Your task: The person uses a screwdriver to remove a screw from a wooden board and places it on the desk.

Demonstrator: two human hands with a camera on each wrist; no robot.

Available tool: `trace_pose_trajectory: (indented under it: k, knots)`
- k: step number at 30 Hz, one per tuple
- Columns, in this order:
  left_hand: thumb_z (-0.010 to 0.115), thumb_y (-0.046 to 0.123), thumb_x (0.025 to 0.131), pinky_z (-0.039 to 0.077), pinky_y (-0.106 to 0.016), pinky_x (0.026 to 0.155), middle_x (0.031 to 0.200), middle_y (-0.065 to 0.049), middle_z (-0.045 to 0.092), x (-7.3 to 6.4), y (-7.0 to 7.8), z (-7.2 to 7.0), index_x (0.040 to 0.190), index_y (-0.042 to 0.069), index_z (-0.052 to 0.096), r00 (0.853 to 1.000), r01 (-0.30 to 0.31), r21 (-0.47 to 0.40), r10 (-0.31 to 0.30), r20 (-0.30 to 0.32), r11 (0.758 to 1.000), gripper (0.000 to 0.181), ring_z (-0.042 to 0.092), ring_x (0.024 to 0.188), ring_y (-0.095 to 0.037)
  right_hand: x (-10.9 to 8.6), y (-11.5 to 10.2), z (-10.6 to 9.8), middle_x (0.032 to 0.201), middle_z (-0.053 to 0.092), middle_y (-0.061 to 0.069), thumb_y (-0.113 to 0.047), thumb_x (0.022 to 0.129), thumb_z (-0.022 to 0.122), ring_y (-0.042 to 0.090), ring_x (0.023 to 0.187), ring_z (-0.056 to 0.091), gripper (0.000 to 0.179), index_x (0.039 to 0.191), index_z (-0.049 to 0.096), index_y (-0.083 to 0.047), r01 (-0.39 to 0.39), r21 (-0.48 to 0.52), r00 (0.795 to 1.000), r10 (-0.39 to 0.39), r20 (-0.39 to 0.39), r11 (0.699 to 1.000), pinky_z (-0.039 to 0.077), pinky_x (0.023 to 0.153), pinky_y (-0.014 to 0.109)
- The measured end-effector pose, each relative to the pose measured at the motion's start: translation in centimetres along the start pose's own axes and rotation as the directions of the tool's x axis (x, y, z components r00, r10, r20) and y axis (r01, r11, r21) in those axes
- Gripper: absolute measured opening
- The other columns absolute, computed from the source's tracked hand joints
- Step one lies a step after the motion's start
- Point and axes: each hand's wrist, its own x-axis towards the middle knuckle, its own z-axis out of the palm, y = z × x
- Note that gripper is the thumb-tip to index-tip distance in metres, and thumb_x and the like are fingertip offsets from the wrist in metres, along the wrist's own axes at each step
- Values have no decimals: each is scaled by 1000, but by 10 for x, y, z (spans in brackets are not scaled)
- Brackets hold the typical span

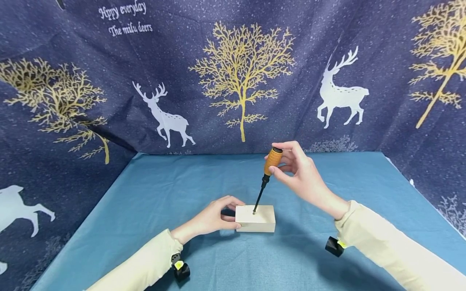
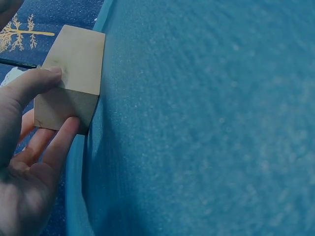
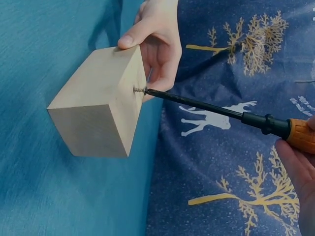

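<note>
A pale wooden block point(image 1: 256, 220) lies on the blue cloth, gripped at its left end by my left hand point(image 1: 214, 216), with the thumb on the near side. From its top face stands a screw point(image 3: 140, 90), partly sunk in the wood. The black shaft of a screwdriver point(image 1: 273, 161) slants down to the screw, its tip at the screw's head. My right hand point(image 1: 300, 173) holds the orange handle between thumb and fingers, with the index finger up by the black end cap. In the left wrist view the thumb point(image 2: 37, 83) presses the block.
Blue cloth point(image 1: 153, 194) covers the table. Behind it hangs a dark blue curtain point(image 1: 174, 52) printed with white deer and golden trees. A small black camera sits on the left wrist point(image 1: 182, 271) and another on the right wrist point(image 1: 334, 246).
</note>
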Motion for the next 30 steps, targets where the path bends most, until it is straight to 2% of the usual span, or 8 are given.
trace_pose_trajectory:
  k: [4,9,15,18,25,30]
  knots:
    - [80,15,83,60,-22,88,129,-8,57,0,1,0,128,19,60,1000,-4,7,4,0,1000,49,57,118,-25,1,0,-2,123,69,17,1,92,66,9,100,71,52,137,42,-8,-27,11,999,27,23,1000,62,81,22]
    - [81,14,83,60,-22,89,129,-8,57,0,2,1,127,18,60,1000,-9,3,9,-5,1000,49,58,118,-25,4,-4,-3,131,64,13,0,93,64,4,115,65,54,140,41,-14,-59,94,993,49,105,994,62,87,26]
    - [80,14,83,60,-21,89,129,-8,57,0,1,3,127,18,60,1000,-11,7,11,-13,1000,49,57,117,-24,7,-5,-3,137,57,13,3,96,58,8,125,59,55,145,40,-16,-72,210,983,33,182,975,59,95,27]
    - [81,14,83,60,-22,89,130,-7,57,0,0,3,127,19,60,1000,-14,9,14,-13,1000,49,57,117,-23,10,-6,-5,141,54,12,2,98,55,8,127,57,57,149,39,-17,-75,232,975,23,221,970,58,97,27]
    - [81,13,82,60,-23,89,128,-10,58,2,-2,1,128,16,61,1000,-19,-13,19,4,1000,50,58,115,-21,18,-4,-11,149,46,18,-3,104,45,13,132,55,44,148,41,-7,-83,321,956,-15,292,943,55,103,28]
    - [82,11,80,62,-24,86,126,-9,59,4,1,-4,126,16,62,1000,-20,3,20,24,1000,50,58,111,-21,23,-4,-13,138,56,18,-3,102,49,17,126,60,43,145,43,-4,-116,355,950,-1,313,928,56,102,30]
